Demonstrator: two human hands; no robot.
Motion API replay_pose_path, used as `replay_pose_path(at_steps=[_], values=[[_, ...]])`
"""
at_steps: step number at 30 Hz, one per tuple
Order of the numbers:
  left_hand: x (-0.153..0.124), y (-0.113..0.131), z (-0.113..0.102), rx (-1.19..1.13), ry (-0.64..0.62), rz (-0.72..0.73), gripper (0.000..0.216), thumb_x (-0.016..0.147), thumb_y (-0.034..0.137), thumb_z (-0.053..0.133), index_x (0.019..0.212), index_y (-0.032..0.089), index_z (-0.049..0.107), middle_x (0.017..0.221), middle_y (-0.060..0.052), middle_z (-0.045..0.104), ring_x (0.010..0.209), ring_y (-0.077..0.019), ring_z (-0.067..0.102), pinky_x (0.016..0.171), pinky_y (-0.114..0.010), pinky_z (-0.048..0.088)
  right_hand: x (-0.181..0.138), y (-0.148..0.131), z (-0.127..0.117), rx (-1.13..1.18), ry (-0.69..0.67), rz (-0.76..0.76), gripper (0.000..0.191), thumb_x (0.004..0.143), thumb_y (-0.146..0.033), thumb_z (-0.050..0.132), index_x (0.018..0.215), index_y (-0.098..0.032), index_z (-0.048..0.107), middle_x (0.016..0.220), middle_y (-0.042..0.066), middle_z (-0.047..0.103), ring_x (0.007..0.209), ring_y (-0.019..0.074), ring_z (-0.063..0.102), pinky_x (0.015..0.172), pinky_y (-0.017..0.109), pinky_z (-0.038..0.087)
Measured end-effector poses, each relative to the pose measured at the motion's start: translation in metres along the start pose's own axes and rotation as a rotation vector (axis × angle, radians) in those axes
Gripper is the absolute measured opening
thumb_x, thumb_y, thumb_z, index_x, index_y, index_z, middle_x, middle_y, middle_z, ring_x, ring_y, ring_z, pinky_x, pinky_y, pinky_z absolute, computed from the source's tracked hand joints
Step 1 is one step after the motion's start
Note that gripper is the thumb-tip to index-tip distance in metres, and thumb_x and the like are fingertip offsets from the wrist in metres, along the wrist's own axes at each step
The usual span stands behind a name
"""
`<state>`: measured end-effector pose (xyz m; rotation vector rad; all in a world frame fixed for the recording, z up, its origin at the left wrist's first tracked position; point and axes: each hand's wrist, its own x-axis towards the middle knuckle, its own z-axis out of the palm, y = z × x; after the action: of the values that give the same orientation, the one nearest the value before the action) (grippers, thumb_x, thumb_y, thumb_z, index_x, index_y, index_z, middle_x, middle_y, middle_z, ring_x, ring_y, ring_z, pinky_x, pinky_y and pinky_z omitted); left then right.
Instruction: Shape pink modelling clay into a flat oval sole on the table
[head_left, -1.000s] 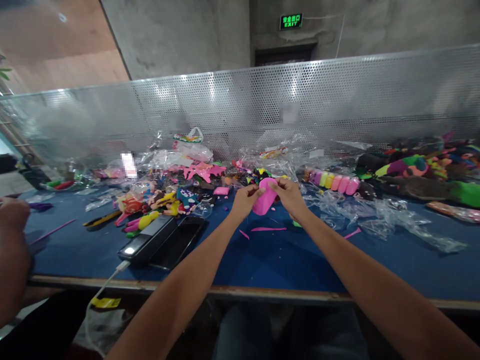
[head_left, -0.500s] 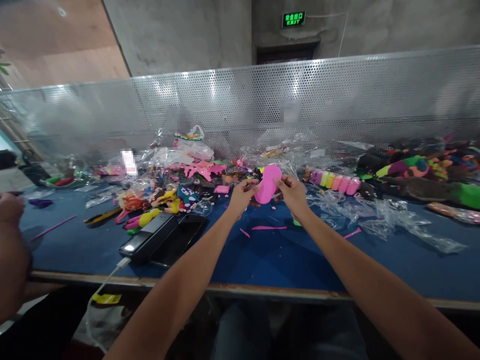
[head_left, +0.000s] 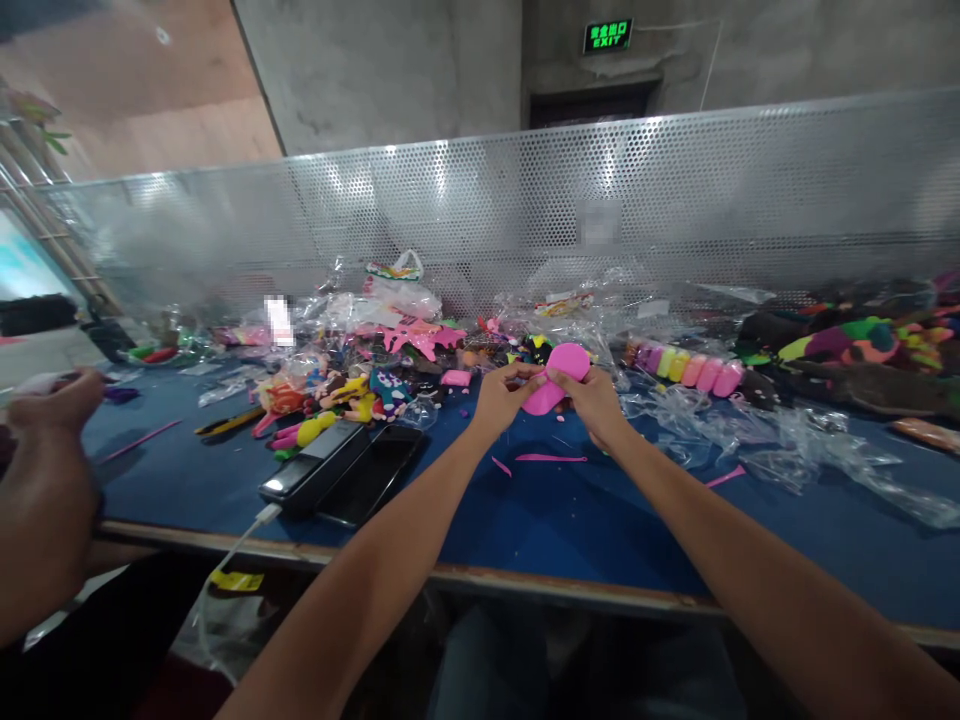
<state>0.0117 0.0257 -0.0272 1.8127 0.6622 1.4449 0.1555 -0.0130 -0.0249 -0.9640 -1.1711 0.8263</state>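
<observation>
A flat, bright pink piece of modelling clay, pinched narrow at its middle, is held up above the blue table. My left hand grips its left side between thumb and fingers. From the right, my right hand presses its thumb on the clay near the waist. Both thumbs almost meet there; the fingers behind the clay are partly hidden. On the table below lie a pink modelling tool and a shorter pink stick. Another pink tool rests beyond my right forearm.
A power bank with a white cable and a dark phone lie left of my arms. Clay figures and plastic wrappers crowd the back. Clay packs sit at right. A co-worker's hand is at far left. A perforated metal screen stands behind.
My hands have come closer together on the pink clay, thumbs now at its middle. The clay has tilted. The whole view has shifted slightly, and the co-worker's hand shows more.
</observation>
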Motion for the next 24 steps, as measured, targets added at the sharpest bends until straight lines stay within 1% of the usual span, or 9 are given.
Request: replay_pose_path(at_steps=[4, 6, 9, 11, 13, 15, 19, 21, 24], values=[[-0.001, 0.001, 0.0, 0.018, -0.006, 0.006, 0.026, 0.075, 0.039, 0.071, 0.088, 0.016, 0.074, 0.088, -0.006, 0.073, 0.077, -0.0152, 0.064, 0.064, -0.024, 0.048, -0.001, 0.0, 0.0, 0.017, 0.017, 0.005, 0.039, 0.063, -0.047, 0.076, 0.081, -0.013, 0.067, 0.065, 0.002, 0.067, 0.042, 0.0102, 0.047, 0.038, 0.024, 0.039], [-0.002, 0.001, -0.001, 0.001, -0.034, -0.007, 0.032, 0.075, 0.039, 0.071, 0.098, 0.017, 0.072, 0.088, -0.006, 0.072, 0.073, -0.0145, 0.064, 0.061, -0.023, 0.049, 0.0, -0.001, 0.0, 0.021, 0.046, 0.013, 0.038, 0.063, -0.047, 0.076, 0.079, -0.014, 0.067, 0.062, 0.001, 0.066, 0.041, 0.0105, 0.047, 0.038, 0.025, 0.039], [-0.001, 0.0, -0.002, -0.062, -0.063, -0.095, 0.048, 0.07, 0.045, 0.075, 0.107, 0.016, 0.067, 0.085, -0.005, 0.07, 0.055, -0.0115, 0.061, 0.049, -0.022, 0.048, 0.003, -0.003, -0.002, 0.024, 0.118, 0.01, 0.036, 0.064, -0.049, 0.074, 0.079, -0.016, 0.067, 0.057, 0.0, 0.063, 0.04, 0.0116, 0.047, 0.038, 0.026, 0.038], [0.0, 0.001, -0.002, -0.084, -0.056, -0.136, 0.047, 0.068, 0.049, 0.075, 0.099, 0.015, 0.069, 0.077, -0.003, 0.069, 0.047, -0.0104, 0.059, 0.045, -0.023, 0.048, 0.004, -0.004, -0.004, 0.031, 0.15, -0.012, 0.036, 0.065, -0.05, 0.073, 0.079, -0.017, 0.066, 0.056, 0.0, 0.062, 0.041, 0.0123, 0.048, 0.039, 0.026, 0.039], [0.001, 0.001, -0.002, -0.078, -0.04, -0.137, 0.042, 0.068, 0.051, 0.074, 0.089, 0.014, 0.071, 0.064, -0.001, 0.066, 0.045, -0.0105, 0.058, 0.046, -0.022, 0.048, 0.006, -0.005, -0.006, 0.039, 0.163, -0.029, 0.037, 0.065, -0.05, 0.072, 0.077, -0.016, 0.066, 0.056, 0.0, 0.062, 0.042, 0.0126, 0.048, 0.04, 0.027, 0.04], [0.002, 0.0, -0.002, -0.072, -0.025, -0.135, 0.042, 0.07, 0.053, 0.072, 0.086, 0.015, 0.073, 0.058, 0.0, 0.063, 0.044, -0.0108, 0.058, 0.045, -0.022, 0.047, 0.007, -0.005, -0.006, 0.049, 0.165, -0.033, 0.037, 0.065, -0.051, 0.072, 0.075, -0.016, 0.065, 0.056, 0.0, 0.061, 0.042, 0.0126, 0.048, 0.04, 0.027, 0.042], [0.002, -0.003, -0.001, -0.118, -0.071, -0.185, 0.048, 0.068, 0.055, 0.073, 0.095, 0.015, 0.07, 0.066, -0.001, 0.066, 0.046, -0.0124, 0.061, 0.043, -0.022, 0.047, 0.009, -0.004, -0.007, 0.033, 0.157, -0.038, 0.035, 0.064, -0.049, 0.073, 0.073, -0.016, 0.065, 0.051, -0.001, 0.058, 0.04, 0.0127, 0.048, 0.038, 0.026, 0.04], [0.001, -0.004, 0.001, -0.124, -0.118, -0.206, 0.044, 0.065, 0.053, 0.076, 0.085, 0.015, 0.069, 0.065, 0.0, 0.065, 0.046, -0.0119, 0.061, 0.043, -0.021, 0.046, 0.01, -0.004, -0.008, -0.005, 0.147, -0.05, 0.033, 0.064, -0.047, 0.074, 0.07, -0.016, 0.064, 0.049, -0.001, 0.056, 0.04, 0.0126, 0.048, 0.037, 0.026, 0.039], [0.0, -0.003, 0.002, -0.108, -0.141, -0.207, 0.039, 0.065, 0.051, 0.076, 0.071, 0.014, 0.064, 0.059, 0.002, 0.06, 0.045, -0.0106, 0.06, 0.045, -0.019, 0.046, 0.011, -0.006, -0.011, -0.043, 0.149, -0.074, 0.031, 0.064, -0.045, 0.074, 0.068, -0.016, 0.064, 0.049, -0.001, 0.056, 0.039, 0.012, 0.048, 0.037, 0.025, 0.039]])
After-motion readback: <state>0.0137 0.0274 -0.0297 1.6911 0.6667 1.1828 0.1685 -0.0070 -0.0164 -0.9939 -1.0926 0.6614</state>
